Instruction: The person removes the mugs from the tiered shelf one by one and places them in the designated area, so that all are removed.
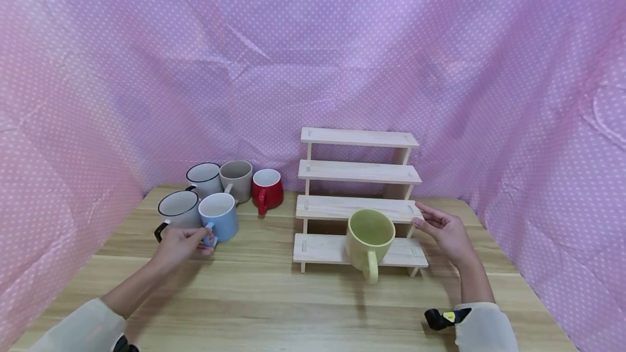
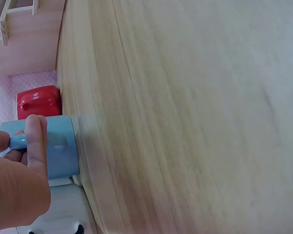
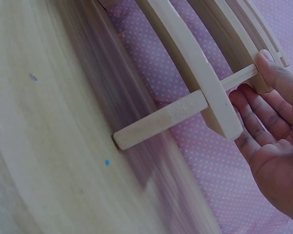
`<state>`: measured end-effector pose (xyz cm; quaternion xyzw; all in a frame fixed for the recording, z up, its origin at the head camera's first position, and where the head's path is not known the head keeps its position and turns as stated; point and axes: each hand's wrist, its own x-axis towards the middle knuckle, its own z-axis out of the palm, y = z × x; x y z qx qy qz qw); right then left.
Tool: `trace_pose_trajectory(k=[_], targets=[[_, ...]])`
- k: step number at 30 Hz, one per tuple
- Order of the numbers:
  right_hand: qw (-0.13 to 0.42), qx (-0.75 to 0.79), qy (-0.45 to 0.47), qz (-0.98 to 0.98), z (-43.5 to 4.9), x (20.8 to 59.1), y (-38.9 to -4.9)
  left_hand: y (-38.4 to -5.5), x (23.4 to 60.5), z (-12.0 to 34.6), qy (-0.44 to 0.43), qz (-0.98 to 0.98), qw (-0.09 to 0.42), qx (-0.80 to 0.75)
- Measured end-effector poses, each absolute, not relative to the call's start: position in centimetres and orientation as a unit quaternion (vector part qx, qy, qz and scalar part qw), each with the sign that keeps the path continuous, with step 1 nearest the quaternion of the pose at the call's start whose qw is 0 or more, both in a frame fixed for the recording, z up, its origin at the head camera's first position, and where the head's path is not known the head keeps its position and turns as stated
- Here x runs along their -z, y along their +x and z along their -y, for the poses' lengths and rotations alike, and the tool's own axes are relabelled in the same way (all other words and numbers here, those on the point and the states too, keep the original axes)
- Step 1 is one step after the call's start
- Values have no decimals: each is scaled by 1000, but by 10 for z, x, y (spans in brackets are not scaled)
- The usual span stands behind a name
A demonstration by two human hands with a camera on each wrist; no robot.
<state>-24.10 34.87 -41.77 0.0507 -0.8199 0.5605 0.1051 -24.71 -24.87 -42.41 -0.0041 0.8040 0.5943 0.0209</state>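
My left hand (image 1: 182, 244) pinches the handle of a light blue mug (image 1: 221, 218), which stands upright on the table among other mugs. In the left wrist view, the thumb and fingers close round that blue handle (image 2: 18, 142). On the right stands a four-step wooden display stand (image 1: 359, 171). My right hand (image 1: 446, 231) grips the right end of its second step from the bottom, thumb at the edge and fingers curled beneath the board (image 3: 234, 44). A yellow-green mug (image 1: 370, 235) sits on the lowest step, its handle pointing to the front.
Behind and left of the blue mug are two white mugs with dark rims (image 1: 178, 205), a grey-beige mug (image 1: 237, 178) and a red mug (image 1: 267, 189). The wooden table (image 1: 254, 303) reaches back to a pink dotted cloth (image 1: 274, 69) that hangs round it.
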Motion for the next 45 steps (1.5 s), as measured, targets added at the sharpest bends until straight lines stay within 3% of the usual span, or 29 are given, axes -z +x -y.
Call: trace_pose_trajectory(k=[15, 20, 24, 31, 45], targets=[[105, -561, 54, 819, -349, 418, -241, -244, 421, 252, -19, -816, 31, -577], [104, -565, 53, 817, -349, 420, -240, -243, 410, 254, 7, -882, 30, -470], [103, -564, 53, 818, -349, 420, -240, -243, 394, 254, 31, -925, -2, -380], [110, -561, 56, 818, -350, 419, -242, -251, 364, 245, 49, -927, -73, -364], [106, -568, 58, 814, -348, 419, -241, -265, 348, 192, 117, -911, -21, -394]])
